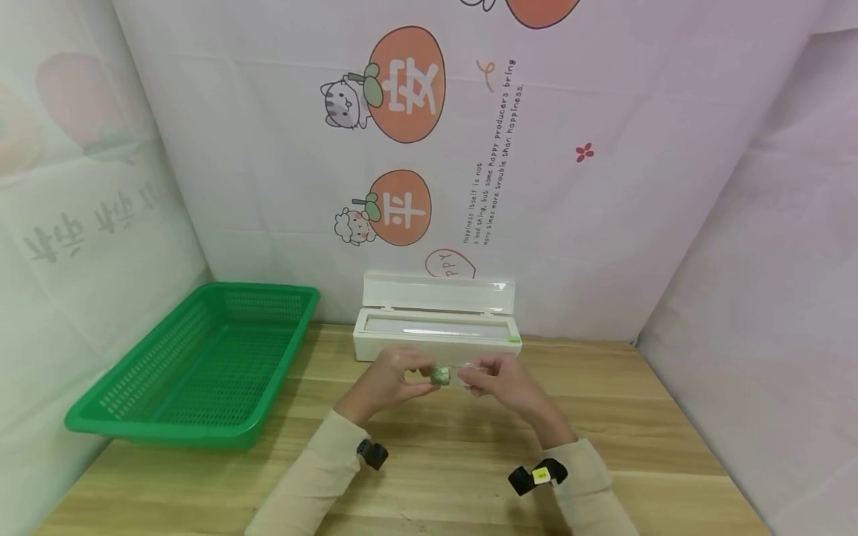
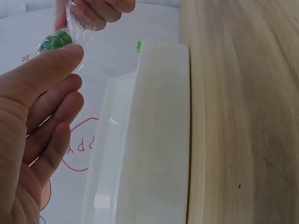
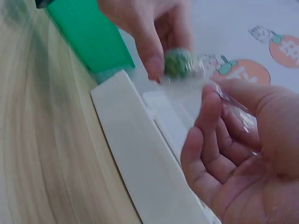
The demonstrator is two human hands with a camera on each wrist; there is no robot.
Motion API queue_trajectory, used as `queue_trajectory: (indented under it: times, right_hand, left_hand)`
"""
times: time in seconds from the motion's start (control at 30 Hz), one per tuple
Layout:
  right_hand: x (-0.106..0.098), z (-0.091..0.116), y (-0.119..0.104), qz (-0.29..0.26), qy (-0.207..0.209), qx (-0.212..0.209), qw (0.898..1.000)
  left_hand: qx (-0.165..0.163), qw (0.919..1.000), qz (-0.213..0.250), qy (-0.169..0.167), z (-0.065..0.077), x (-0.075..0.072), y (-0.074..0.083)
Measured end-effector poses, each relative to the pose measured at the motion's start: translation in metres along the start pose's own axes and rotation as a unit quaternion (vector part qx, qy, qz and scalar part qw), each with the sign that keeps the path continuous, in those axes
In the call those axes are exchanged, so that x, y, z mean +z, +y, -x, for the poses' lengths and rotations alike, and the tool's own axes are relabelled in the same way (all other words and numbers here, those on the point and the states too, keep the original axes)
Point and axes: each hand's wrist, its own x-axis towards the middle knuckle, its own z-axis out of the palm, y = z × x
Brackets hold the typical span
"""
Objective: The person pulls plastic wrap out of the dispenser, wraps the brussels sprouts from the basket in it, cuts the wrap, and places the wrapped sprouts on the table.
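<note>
A small round green thing (image 1: 440, 375), patterned light and dark, is wrapped in clear plastic film (image 3: 184, 87); its exact kind is not plain. My left hand (image 1: 392, 383) pinches the wrapped green thing between thumb and fingers. In the right wrist view, my right hand (image 3: 243, 144) holds the gathered end of the film between thumb and forefinger. The film is drawn out between the two hands. Both hands are held above the table, just in front of a long white box (image 1: 436, 347), whose lid (image 1: 439, 294) stands raised at the back.
A green plastic basket (image 1: 268, 380) with slotted sides stands at the left on the wooden table (image 1: 456, 476). White printed cloth (image 1: 570, 246) hangs behind the box and along both sides. A small green tab (image 1: 514, 339) sits at the box's right front edge.
</note>
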Motion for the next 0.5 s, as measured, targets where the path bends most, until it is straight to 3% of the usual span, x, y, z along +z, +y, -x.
queue_trajectory:
  times: [0.2,0.5]
  right_hand:
    - [0.012,0.000,-0.008,0.010,0.023,-0.010,1.000]
    - [0.010,0.001,-0.009,0.033,0.032,-0.017,0.999]
  left_hand:
    - [0.001,0.9997,-0.025,0.009,-0.001,0.003,0.003]
    - [-0.021,0.9989,0.020,0.035,0.000,0.004,0.002]
